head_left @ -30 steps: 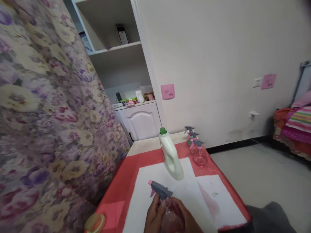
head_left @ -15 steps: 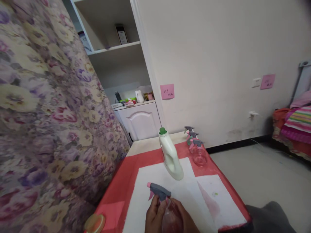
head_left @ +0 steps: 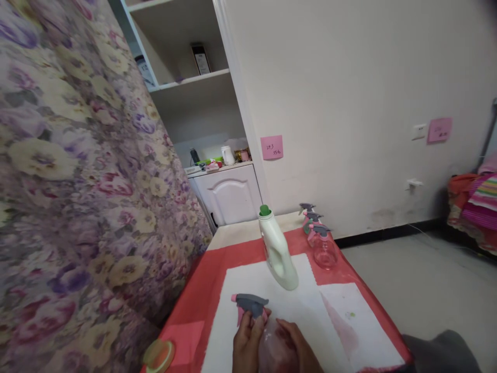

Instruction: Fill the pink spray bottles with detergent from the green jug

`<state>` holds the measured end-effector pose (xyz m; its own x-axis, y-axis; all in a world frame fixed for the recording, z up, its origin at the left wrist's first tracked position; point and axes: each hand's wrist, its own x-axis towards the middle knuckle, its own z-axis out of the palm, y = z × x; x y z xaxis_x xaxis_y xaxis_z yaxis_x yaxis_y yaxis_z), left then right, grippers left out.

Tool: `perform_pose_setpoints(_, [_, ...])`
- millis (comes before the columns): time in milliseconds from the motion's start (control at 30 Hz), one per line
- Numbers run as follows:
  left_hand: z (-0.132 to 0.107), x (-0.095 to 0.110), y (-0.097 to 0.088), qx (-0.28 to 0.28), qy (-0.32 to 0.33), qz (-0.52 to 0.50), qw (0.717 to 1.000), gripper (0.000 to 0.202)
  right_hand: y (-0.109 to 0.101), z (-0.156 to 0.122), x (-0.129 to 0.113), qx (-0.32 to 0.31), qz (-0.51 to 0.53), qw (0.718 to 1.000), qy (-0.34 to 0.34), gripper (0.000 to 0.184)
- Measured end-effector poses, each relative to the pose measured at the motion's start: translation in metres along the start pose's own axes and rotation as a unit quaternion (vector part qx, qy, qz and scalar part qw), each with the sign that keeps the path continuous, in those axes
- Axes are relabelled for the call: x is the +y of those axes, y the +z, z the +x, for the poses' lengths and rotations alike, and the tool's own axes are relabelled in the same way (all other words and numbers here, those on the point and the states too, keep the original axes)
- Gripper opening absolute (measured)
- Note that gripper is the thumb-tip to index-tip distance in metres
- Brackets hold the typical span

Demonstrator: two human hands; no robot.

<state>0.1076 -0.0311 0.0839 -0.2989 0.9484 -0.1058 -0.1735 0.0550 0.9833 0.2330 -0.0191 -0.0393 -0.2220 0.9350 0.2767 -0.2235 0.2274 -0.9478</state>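
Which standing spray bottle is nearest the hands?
The clear pinkish bottle at the front of the row; the other spray bottles stand behind it, closer to the wall.

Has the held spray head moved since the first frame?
Yes: the spray head has shifted left in the view, farther from the pale jug on the table.

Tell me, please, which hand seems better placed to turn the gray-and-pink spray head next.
Probably the left hand: its fingers are at the base of the gray-and-pink spray head, while the right hand holds the clear bottle around its side.
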Motion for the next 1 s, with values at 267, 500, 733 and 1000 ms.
perform_pose_setpoints(267, [-0.003, 0.009, -0.003, -0.07, 0.002, -0.065, 0.995, 0.045, -0.006, 0.005, -0.047, -0.142, 0.193, 0.962, 0.131, 0.09])
perform_pose_setpoints(500, [-0.001, 0.004, -0.001, -0.034, -0.006, -0.062, 0.997, 0.049, 0.003, 0.002, -0.031, -0.078, 0.131, 0.982, 0.113, 0.086])
perform_pose_setpoints(733, [-0.003, 0.002, 0.002, -0.004, -0.001, -0.068, 0.998, 0.044, 0.019, -0.01, 0.006, 0.063, 0.015, 0.997, 0.029, 0.079])
perform_pose_setpoints(1000, [-0.006, 0.012, -0.001, -0.033, -0.01, -0.11, 0.993, 0.042, 0.008, -0.004, -0.017, -0.036, 0.163, 0.982, 0.092, 0.084])
